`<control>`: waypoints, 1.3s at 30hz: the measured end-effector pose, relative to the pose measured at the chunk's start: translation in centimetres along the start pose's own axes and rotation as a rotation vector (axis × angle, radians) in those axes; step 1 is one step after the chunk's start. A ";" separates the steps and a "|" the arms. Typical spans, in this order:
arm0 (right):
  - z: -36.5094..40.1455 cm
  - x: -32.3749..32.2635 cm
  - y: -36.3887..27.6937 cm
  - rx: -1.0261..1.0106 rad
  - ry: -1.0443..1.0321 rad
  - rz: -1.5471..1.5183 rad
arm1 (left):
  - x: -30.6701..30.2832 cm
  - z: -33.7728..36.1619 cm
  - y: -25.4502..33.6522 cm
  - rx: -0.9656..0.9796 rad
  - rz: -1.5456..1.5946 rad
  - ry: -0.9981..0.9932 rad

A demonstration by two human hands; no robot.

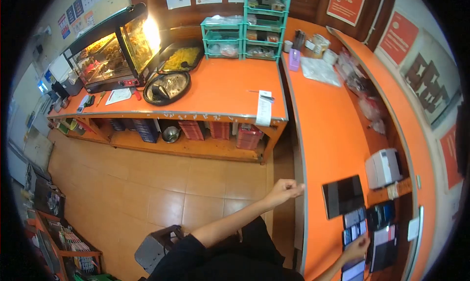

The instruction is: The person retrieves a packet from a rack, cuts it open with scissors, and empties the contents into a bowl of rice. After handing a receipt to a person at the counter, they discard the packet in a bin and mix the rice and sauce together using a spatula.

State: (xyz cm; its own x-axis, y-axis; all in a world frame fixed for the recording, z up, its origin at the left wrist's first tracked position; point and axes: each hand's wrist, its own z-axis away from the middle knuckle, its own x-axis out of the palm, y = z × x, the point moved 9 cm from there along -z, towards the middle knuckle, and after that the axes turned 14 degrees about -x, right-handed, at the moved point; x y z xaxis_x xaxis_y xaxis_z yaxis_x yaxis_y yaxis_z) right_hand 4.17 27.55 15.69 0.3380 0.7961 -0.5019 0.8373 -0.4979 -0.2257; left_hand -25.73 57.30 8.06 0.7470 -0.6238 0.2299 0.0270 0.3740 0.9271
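My left hand hovers by the grey edge of the orange counter, with its fingers curled in and nothing visible in them. My right hand reaches over a row of phones on the counter, its fingertips at the lit screen of one phone; the fingers look partly bent and apart, and grip nothing that I can see. Above this row lies another phone, and a dark tablet lies just beyond. Beside the row are a black device and a phone with a partly lit screen.
A white printer stands at the counter's right side. Across the gap, a second orange counter bears a lit food warmer, a dark round pan, a paper receipt and teal racks. A grey stool stands at my left.
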 end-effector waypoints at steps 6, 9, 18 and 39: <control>-6.3 26.7 -23.3 0.168 -0.264 -0.726 | -19.0 -5.1 0.4 0.030 0.184 0.285; -8.1 41.1 -35.2 0.136 -0.371 -1.097 | -29.1 -9.2 2.5 0.040 0.182 0.401; -21.6 81.3 -79.5 -0.498 -0.526 -1.228 | -48.7 -22.8 14.7 0.007 0.141 0.450; -27.5 94.1 -89.2 -0.227 -0.577 -1.269 | -57.4 -28.2 10.9 -0.261 0.280 0.551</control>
State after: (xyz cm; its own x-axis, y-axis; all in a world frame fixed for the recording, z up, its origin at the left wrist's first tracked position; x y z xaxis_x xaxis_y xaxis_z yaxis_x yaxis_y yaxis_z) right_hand -26.91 156.38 11.53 -0.8616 0.3762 -0.3407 0.5036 0.5501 -0.6662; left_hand -49.59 116.51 -3.41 0.9774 -0.0632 0.2020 -0.1091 0.6673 0.7367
